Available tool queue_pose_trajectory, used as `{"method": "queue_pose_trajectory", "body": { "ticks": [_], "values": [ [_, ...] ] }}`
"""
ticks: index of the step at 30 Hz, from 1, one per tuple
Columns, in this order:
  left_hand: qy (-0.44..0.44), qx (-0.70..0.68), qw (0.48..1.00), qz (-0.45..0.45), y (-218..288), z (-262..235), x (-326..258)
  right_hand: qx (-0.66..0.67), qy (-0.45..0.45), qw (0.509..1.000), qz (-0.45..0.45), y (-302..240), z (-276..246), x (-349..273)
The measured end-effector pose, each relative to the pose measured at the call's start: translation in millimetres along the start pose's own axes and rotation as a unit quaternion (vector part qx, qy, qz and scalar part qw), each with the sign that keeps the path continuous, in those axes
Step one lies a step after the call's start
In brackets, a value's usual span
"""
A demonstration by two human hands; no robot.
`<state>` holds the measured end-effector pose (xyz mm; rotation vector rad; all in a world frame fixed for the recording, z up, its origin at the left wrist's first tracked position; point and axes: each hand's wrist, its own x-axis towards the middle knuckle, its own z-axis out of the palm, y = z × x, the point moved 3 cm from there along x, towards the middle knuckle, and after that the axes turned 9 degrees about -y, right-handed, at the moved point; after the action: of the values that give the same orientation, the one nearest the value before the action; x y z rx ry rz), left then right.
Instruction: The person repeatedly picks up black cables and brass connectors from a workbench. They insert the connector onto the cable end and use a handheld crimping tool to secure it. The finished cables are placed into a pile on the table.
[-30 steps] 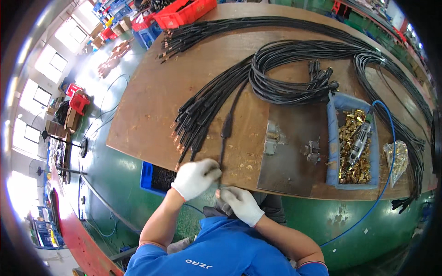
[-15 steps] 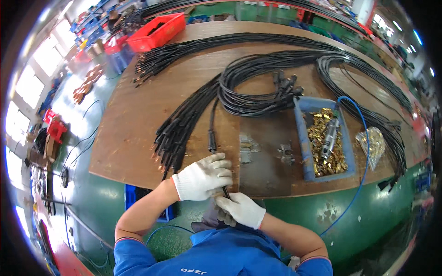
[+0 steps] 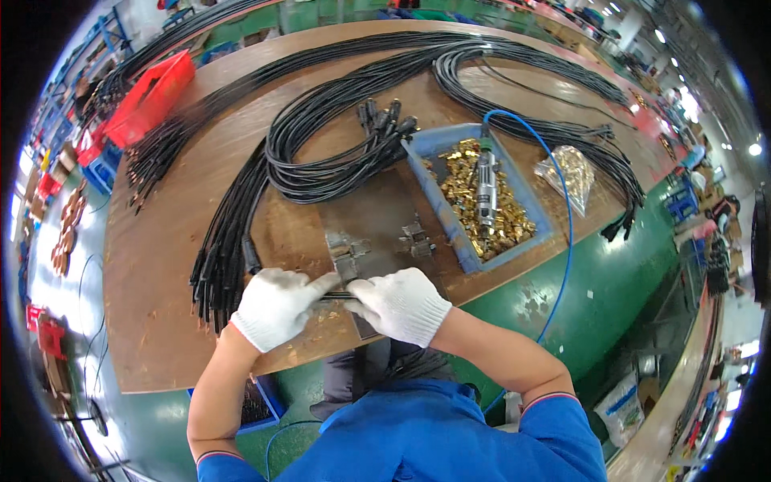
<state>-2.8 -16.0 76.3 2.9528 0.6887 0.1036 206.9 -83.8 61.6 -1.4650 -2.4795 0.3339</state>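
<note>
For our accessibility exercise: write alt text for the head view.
Two white-gloved hands, left and right, pinch a black cable end at a wooden workbench's edge, with black cable bundles and a blue tray of brass fittings behind.

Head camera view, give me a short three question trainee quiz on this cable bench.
1. True or false: both hands, left hand and right hand, wear white gloves.
2. What lies in the blue tray? A) brass fittings and a screwdriver tool B) red clips C) black cable ends
3. Fill in: the hands meet on a thin black ____ at the near edge of the wooden table.

Key: 1 true; 2 A; 3 cable.
</note>
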Motion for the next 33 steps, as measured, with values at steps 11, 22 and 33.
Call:
{"method": "queue_pose_trajectory", "body": {
  "ticks": [11, 22, 33],
  "values": [
    [-0.058, -0.116, 0.991, 0.004, -12, 16, 2, -0.047, -0.147, 0.985, -0.078, 22, 17, 27],
    [0.005, -0.154, 0.987, -0.035, -14, 30, 12, -0.145, -0.001, 0.97, 0.197, 239, -104, 33],
    [-0.033, -0.026, 0.995, -0.088, -10, 20, 13, -0.315, -0.164, 0.888, 0.292, 241, -59, 93]
  ]
}}
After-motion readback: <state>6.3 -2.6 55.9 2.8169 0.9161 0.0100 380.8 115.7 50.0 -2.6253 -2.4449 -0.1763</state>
